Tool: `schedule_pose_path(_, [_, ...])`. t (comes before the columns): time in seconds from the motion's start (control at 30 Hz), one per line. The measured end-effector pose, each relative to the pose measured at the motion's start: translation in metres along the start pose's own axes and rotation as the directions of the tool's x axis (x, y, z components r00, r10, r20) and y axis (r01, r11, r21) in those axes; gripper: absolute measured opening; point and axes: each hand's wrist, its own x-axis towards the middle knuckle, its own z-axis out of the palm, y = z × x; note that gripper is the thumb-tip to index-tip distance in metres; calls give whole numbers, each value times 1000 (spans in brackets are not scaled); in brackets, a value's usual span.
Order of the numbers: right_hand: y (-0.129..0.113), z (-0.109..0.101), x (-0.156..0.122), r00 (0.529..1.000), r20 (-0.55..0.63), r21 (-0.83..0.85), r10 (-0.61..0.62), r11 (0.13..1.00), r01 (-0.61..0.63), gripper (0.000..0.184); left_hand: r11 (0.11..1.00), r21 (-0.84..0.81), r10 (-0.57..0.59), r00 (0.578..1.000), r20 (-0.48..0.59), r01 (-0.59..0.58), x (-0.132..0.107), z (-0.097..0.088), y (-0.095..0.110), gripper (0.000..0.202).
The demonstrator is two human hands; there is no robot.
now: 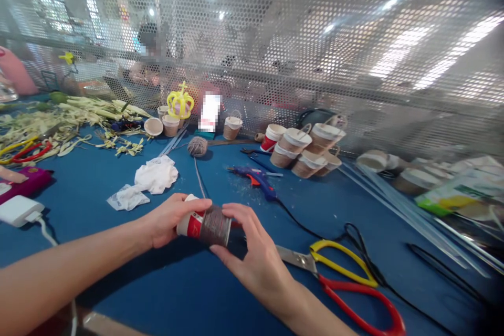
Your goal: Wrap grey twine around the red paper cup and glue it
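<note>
A red and white paper cup (203,226), partly wound with brown string, lies on its side between my two hands just above the blue table (165,278). My left hand (169,219) wraps around its open rim end. My right hand (252,254) holds its base end with fingers and thumb curled. A strand of string (199,178) runs from the cup up to a ball of brown string (197,146).
A blue glue gun (258,179) with a black cord lies behind the cup. Scissors (346,283) with yellow and red handles lie to the right. String-wrapped cups (307,149) are piled at the back, beside a yellow crown (180,103). Crumpled white tissue (156,174), straw strips (59,121) and a charger (19,210) sit left.
</note>
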Motion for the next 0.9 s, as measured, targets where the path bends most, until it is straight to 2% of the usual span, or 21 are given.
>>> schedule_pose_path(0.2, [-1, 1, 0, 999, -1, -32, -39, 999, 39, 45, 999, 27, 22, 999, -39, -21, 4, -1, -2, 18])
schedule_pose_path(0.43, [-1, 0, 0, 999, 6, -25, -42, 999, 42, 46, 997, 63, 49, 999, -9, -48, 1, 0, -2, 23])
schedule_pose_path(0.57, [-1, 0, 1, 999, 9, -15, -37, 999, 37, 47, 994, 108, 17, 1000, -26, -14, -2, 1, -1, 21])
schedule_pose_path(0.77, [1, 2, -2, 1000, 4, -2, -26, 1000, 26, 46, 997, 81, 13, 999, -52, -8, -1, 4, 0, 15])
schedule_pose_path(0.9, [-1, -10, 2, 1000, 18, -45, -12, 999, 12, 43, 993, 115, 37, 998, -50, -31, 0, 1, 4, 16])
